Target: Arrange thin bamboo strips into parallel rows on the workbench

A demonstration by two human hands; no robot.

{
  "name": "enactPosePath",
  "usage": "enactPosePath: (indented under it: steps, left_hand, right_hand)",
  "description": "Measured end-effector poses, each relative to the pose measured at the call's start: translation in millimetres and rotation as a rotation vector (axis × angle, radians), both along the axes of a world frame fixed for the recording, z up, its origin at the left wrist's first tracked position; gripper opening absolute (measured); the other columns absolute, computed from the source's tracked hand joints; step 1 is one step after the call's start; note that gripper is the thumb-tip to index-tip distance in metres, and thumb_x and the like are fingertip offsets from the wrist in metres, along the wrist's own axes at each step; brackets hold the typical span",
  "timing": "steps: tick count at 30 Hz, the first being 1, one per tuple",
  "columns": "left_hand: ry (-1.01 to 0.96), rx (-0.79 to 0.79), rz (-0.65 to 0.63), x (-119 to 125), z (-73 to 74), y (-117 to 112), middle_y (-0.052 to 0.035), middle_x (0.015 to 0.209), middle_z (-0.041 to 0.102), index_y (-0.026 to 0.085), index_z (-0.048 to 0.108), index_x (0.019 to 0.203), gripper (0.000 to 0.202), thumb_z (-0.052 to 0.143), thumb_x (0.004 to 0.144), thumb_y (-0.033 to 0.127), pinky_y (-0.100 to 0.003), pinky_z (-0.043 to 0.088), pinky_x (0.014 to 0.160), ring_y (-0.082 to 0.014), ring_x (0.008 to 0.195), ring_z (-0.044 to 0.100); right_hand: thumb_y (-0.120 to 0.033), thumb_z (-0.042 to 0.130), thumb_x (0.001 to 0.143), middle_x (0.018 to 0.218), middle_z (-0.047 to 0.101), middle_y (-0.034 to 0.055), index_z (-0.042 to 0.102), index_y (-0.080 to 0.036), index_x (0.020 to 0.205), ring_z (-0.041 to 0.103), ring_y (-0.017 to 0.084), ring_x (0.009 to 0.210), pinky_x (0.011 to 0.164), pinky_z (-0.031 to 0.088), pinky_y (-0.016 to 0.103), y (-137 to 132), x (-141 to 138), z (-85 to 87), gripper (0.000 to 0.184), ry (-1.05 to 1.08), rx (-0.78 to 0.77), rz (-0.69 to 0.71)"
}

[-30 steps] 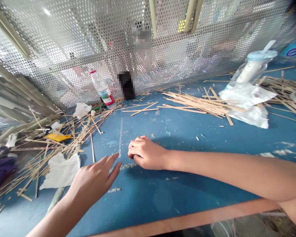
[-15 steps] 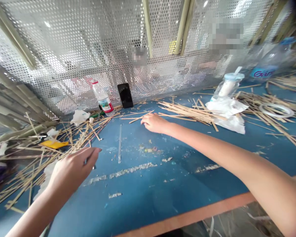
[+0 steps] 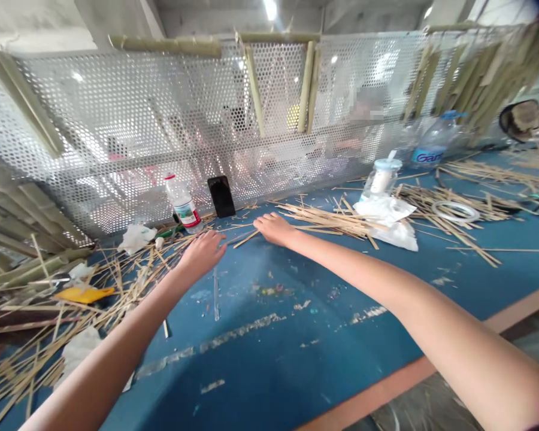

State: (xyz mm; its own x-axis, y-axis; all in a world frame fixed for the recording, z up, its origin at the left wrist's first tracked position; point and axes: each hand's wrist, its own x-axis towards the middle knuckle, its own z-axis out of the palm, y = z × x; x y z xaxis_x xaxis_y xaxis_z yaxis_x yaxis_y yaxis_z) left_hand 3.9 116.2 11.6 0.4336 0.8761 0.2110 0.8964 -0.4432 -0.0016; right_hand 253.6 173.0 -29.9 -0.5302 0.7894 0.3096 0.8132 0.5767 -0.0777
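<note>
My left hand [image 3: 204, 252] is palm down with its fingers stretched forward, just in front of the plastic bottle [image 3: 186, 211]. Thin bamboo strips [image 3: 139, 281] lie under and left of it; I see nothing in its grasp. My right hand [image 3: 273, 229] has curled fingers, closed at the end of a bamboo strip [image 3: 246, 239] that lies slanting on the blue table [image 3: 260, 347]. Its fingertips are partly hidden. Right beside that hand lies a pile of pale, flat bamboo strips [image 3: 327, 218].
A black phone [image 3: 221, 196] leans against the perforated metal screen [image 3: 197, 137]. Crumpled tissue [image 3: 393, 218], a lidded jar [image 3: 381, 178], a tape roll [image 3: 455, 211] and a large bottle [image 3: 433, 143] stand or lie right. A yellow object [image 3: 85, 294] lies among strips left.
My left hand has moved forward and right, toward the bottle and the right hand. The right hand has shifted slightly toward the back of the table. The view has tilted up and turned right.
</note>
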Motion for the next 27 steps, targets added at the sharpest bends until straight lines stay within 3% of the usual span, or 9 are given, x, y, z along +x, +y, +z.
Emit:
enactPosePath:
  steps: [4, 8, 12, 17, 23, 27]
  left_hand:
    - [-0.040, -0.021, -0.115, 0, -8.5, 30, -0.0173, 0.127, 0.061, 0.014, 0.060, 0.127, 0.044, 0.036, 0.097, 0.036, -0.046, 0.039, 0.106, -0.0297, 0.120, 0.056]
    - [-0.111, -0.122, -0.211, -28, -8.5, 37, -0.0104, 0.112, 0.069, 0.018, 0.066, 0.112, 0.039, 0.037, 0.097, 0.041, -0.037, 0.046, 0.098, -0.0239, 0.107, 0.062]
    - [-0.215, -0.212, -0.191, -55, -23.2, 35, -0.0068, 0.106, 0.071, 0.020, 0.067, 0.110, 0.042, 0.037, 0.097, 0.045, -0.032, 0.051, 0.090, -0.0199, 0.097, 0.066]
    - [-0.390, -0.355, -0.149, -66, -45.7, 38, -0.0061, 0.108, 0.071, 0.022, 0.068, 0.109, 0.040, 0.043, 0.095, 0.049, -0.034, 0.050, 0.094, -0.0208, 0.101, 0.065]
    - [-0.519, -0.336, -0.063, -66, -44.4, 38, -0.0046, 0.100, 0.070, 0.020, 0.069, 0.103, 0.036, 0.047, 0.093, 0.046, -0.032, 0.049, 0.088, -0.0204, 0.095, 0.064]
    - [-0.485, -0.283, -0.106, -64, -42.7, 34, -0.0040, 0.097, 0.068, 0.019, 0.068, 0.098, 0.029, 0.048, 0.093, 0.039, -0.031, 0.047, 0.088, -0.0193, 0.094, 0.063]
  right_hand:
    - [-0.010, 0.039, 0.097, 0.112, 0.067, 0.0143, 0.060, -0.012, 0.110, 0.058, 0.022, 0.102, 0.088, 0.037, 0.032, -2, 10, 7.7, 0.025, 0.103, -0.024, 0.013]
    - [-0.013, 0.041, 0.096, 0.098, 0.069, 0.0054, 0.060, -0.016, 0.101, 0.061, 0.014, 0.085, 0.074, 0.040, 0.024, -4, 3, 2.4, 0.019, 0.213, -0.127, 0.068]
    - [-0.017, 0.045, 0.095, 0.088, 0.066, 0.0025, 0.058, -0.018, 0.097, 0.059, 0.013, 0.077, 0.070, 0.039, 0.024, -12, -9, -13.4, 0.013, 0.288, -0.193, 0.131]
    - [-0.018, 0.051, 0.093, 0.089, 0.062, 0.0047, 0.055, -0.018, 0.090, 0.055, 0.016, 0.083, 0.074, 0.039, 0.028, -18, -9, -25.2, 0.006, 0.335, -0.099, 0.231]
    - [-0.017, 0.048, 0.095, 0.086, 0.059, 0.0036, 0.052, -0.019, 0.084, 0.053, 0.016, 0.081, 0.074, 0.039, 0.029, -15, -4, -25.8, 0.013, 0.352, -0.117, 0.238]
    - [-0.017, 0.048, 0.095, 0.086, 0.060, 0.0039, 0.053, -0.019, 0.083, 0.053, 0.016, 0.082, 0.075, 0.040, 0.030, -16, -1, -26.2, 0.013, 0.343, -0.116, 0.230]
